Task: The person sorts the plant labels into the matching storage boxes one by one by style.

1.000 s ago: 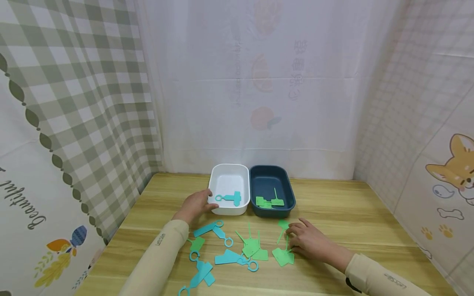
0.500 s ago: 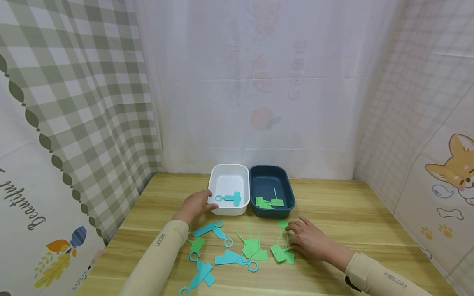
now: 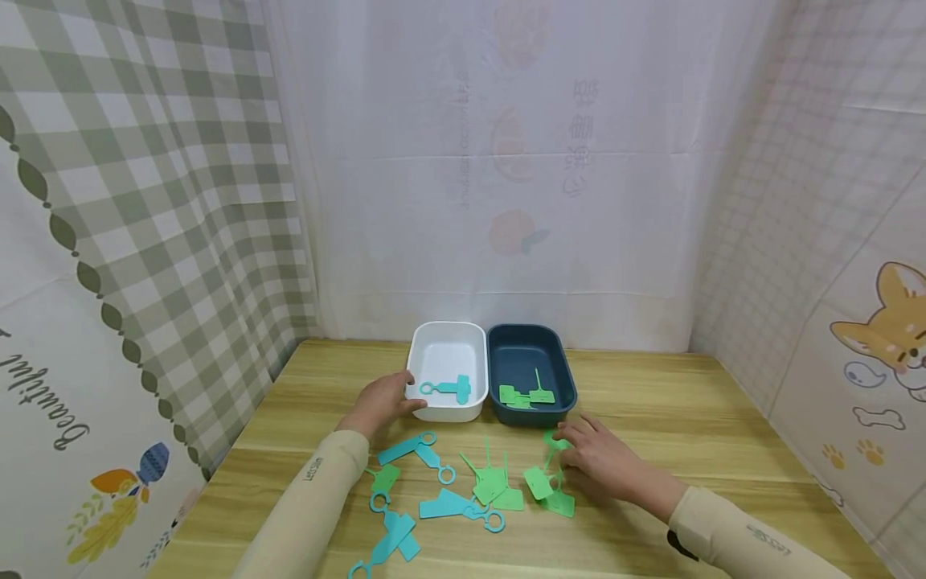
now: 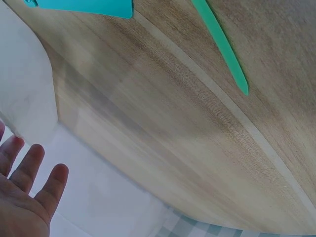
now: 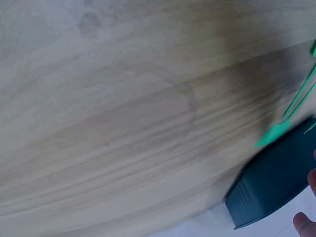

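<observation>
My left hand [image 3: 381,404] rests at the near left corner of a white bin [image 3: 447,414], thumb on its front and fingers along its side, extended in the left wrist view. Blue ring-ended plant labels [image 3: 456,388] lie inside. At right, my right hand [image 3: 596,454] pinches the stem of a green plant label [image 3: 538,482], whose plate hangs tilted over another green label [image 3: 559,504]. A further green label [image 3: 554,439] lies partly under the fingers. The held fingertips are mostly hidden in the right wrist view.
A dark blue bin [image 3: 567,400] holding several green labels [image 3: 541,396] stands against the white one. Overlapping green labels [image 3: 492,485] and blue labels [image 3: 444,504] lie on the wooden table [image 3: 651,386]. More blue labels [image 3: 394,537] are nearer the left sleeve. Curtains surround the table.
My right hand has separated one green label from the pile, and its plate has shifted and tilted up toward the dark bin. My left hand has stayed at the white bin.
</observation>
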